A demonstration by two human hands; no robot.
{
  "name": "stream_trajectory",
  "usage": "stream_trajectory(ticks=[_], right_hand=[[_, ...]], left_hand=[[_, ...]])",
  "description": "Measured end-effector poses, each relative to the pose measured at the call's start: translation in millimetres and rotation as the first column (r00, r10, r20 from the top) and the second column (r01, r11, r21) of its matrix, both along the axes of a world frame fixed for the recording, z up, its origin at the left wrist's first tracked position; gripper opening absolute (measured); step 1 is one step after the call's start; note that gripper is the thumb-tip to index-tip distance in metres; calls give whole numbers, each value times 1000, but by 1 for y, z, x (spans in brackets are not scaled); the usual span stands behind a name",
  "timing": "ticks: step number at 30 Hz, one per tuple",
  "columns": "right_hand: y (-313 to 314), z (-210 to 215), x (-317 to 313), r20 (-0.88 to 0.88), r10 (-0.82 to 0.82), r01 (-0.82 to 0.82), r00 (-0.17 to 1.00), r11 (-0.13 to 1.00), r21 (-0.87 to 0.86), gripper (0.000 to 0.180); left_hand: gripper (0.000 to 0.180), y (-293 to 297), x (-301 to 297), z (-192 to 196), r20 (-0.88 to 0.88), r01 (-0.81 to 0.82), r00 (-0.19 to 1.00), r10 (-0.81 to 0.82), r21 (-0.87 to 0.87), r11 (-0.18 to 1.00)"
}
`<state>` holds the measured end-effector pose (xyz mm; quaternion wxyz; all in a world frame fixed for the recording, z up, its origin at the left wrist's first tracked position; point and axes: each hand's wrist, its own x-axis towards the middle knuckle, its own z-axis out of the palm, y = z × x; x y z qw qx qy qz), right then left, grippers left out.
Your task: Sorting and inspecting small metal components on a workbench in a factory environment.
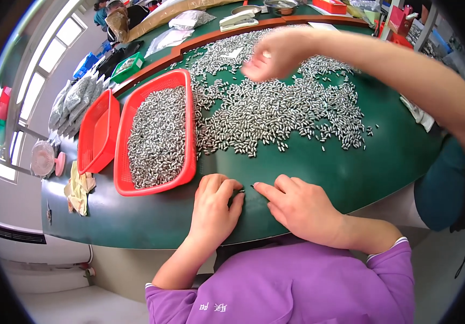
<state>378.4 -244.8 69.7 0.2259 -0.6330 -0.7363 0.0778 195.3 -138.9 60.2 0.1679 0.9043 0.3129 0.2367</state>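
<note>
Left hand [213, 208]: grip pinched together on a small metal piece [239, 191] at the desk's [318, 167] near edge.
Right hand [297, 208]: forefinger out, tip beside that piece; grip apart, empty.
Doing it well: we judge it best to keep the piece low and steady, one at a time.
Loose pieces [275, 108]: spread mid-desk; a co-worker's hand [273, 54] above.
Red basket [189, 129]: heaped with like pieces.
Second red basket [96, 132]: bare inside.

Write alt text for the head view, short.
A person's left hand and right hand rest close together at the near edge of a green table, pinching small metal pieces strewn across it. A red basket holds more; a co-worker's hand reaches in.
</note>
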Motion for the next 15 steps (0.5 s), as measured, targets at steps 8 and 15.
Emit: stream_trajectory(ticks=[8, 15], right_hand=[[1, -4, -8, -93, 0, -1, 996, 1000, -9, 38], [2, -7, -11, -74, 1, 3, 997, 999, 50, 40]], left_hand=[[14, 5, 1, -4, 44, -4, 999, 4, -20, 1000], [15, 7, 1, -5, 66, -7, 998, 9, -33, 999]])
